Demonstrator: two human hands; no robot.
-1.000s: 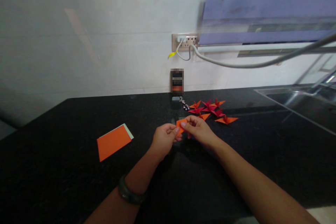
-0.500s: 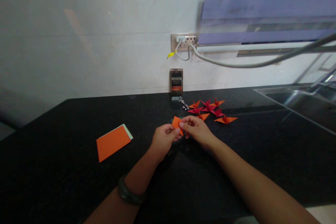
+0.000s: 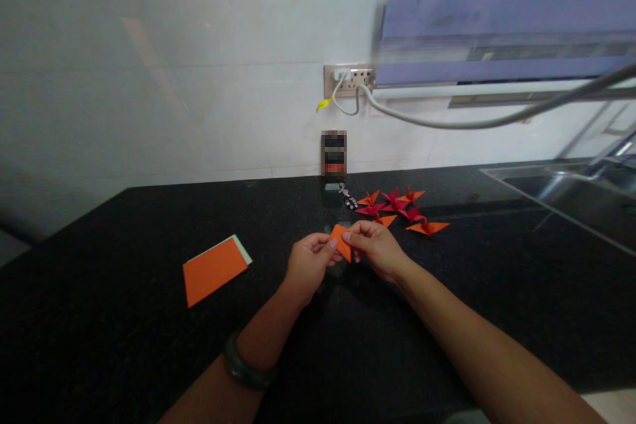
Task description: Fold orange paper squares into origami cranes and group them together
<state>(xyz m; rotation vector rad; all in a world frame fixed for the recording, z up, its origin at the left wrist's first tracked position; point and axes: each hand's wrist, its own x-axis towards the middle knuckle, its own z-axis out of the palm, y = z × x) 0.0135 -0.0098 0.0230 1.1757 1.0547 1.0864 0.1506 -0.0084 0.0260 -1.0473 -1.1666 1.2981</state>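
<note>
The left hand [image 3: 309,261] and right hand [image 3: 381,250] pinched a folded orange paper [image 3: 344,252] between them, its long axis slanting towards the near edge of the black countertop [image 3: 124,232], well apart. Origami cranes [image 3: 428,228] sat just beyond the right hand, nearer the back edge; orange sheets [image 3: 214,271] lay well left.

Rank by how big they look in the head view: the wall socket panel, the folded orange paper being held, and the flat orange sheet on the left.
1. Flat orange sheet
2. Wall socket panel
3. Folded orange paper, partly covered by the left hand and right hand
</note>
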